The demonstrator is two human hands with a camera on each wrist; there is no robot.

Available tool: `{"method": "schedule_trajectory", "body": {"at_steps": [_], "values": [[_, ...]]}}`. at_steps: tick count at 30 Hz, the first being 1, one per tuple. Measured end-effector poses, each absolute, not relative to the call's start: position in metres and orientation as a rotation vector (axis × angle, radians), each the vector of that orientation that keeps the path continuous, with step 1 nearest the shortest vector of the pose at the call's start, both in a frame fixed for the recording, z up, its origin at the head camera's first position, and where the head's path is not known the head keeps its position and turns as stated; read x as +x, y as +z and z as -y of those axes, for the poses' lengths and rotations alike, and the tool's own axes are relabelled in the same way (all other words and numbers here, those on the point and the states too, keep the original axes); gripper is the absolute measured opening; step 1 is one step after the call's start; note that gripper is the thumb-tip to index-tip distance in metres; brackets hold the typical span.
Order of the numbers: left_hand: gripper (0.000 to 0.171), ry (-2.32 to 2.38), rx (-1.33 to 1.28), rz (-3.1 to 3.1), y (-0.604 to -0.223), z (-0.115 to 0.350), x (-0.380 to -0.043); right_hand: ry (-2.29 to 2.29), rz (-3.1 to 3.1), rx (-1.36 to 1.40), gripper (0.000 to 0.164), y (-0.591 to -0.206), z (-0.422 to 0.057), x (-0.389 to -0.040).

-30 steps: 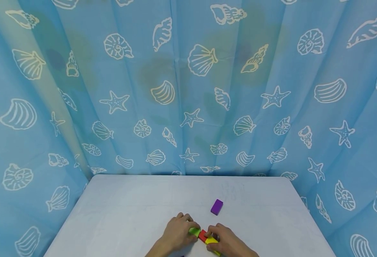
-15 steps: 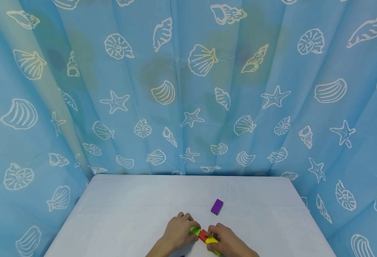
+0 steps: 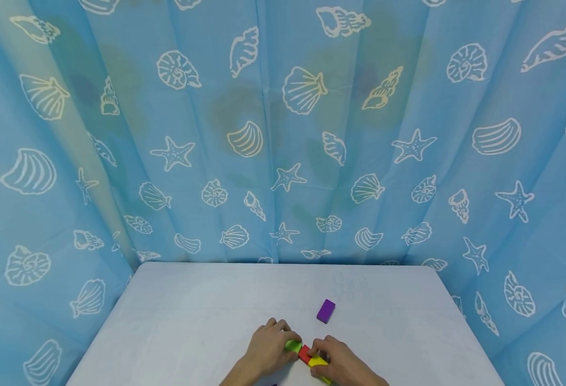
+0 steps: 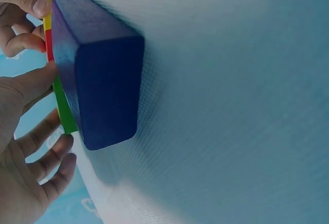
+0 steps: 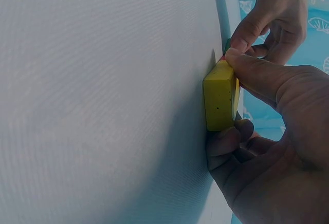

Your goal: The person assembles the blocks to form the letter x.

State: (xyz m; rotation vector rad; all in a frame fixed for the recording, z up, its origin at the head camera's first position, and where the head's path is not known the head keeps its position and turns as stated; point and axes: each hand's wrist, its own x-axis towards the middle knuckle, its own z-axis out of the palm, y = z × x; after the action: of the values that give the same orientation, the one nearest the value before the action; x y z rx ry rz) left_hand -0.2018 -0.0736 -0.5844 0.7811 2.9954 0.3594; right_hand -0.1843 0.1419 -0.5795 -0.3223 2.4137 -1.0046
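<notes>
A green block (image 3: pixel 292 347), a red block (image 3: pixel 304 354) and a yellow block (image 3: pixel 318 362) lie end to end in a slanting row on the white table. My left hand (image 3: pixel 266 348) pinches the green block at the row's left end. At the other end, my right hand (image 3: pixel 338 362) grips the yellow block between thumb and fingers, with a fingertip by the red one. In the right wrist view the yellow block (image 5: pixel 220 98) shows its end face, and its far side is covered by the thumb. Close to the left wrist camera stands a dark blue-purple block (image 4: pixel 105 80).
A purple block (image 3: pixel 326 311) lies farther back on the table (image 3: pixel 206 300), beyond the right hand. Behind and on both sides hangs a blue curtain (image 3: pixel 273 123) with white shells and starfish, meeting the table's back edge.
</notes>
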Motion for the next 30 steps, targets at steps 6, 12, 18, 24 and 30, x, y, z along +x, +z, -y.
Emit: {"method": "schedule_trajectory", "body": {"at_steps": [6,12,18,24,30], "values": [[0.028,0.351,0.792,-2.993,-0.5814,0.0738,-0.2019,-0.995,-2.418,-0.317,0.020,-0.5786,-0.1422,-0.1844],[0.028,0.347,0.790,-2.992,-0.5819,0.0735,-0.2019,-0.990,-2.410,-0.304,0.021,-0.5783,-0.1420,-0.1846],[0.027,0.359,0.801,-2.976,-0.5820,0.0722,-0.2021,-0.988,-2.398,-0.319,0.021,-0.5794,-0.1438,-0.1850],[0.026,0.366,0.823,-2.962,-0.5810,0.0710,-0.2024,-0.993,-2.395,-0.326,0.021,-0.5797,-0.1447,-0.1848],[0.027,0.380,0.829,-2.945,-0.5822,0.0707,-0.2038,-1.011,-2.390,-0.311,0.021,-0.5799,-0.1449,-0.1847]]}}
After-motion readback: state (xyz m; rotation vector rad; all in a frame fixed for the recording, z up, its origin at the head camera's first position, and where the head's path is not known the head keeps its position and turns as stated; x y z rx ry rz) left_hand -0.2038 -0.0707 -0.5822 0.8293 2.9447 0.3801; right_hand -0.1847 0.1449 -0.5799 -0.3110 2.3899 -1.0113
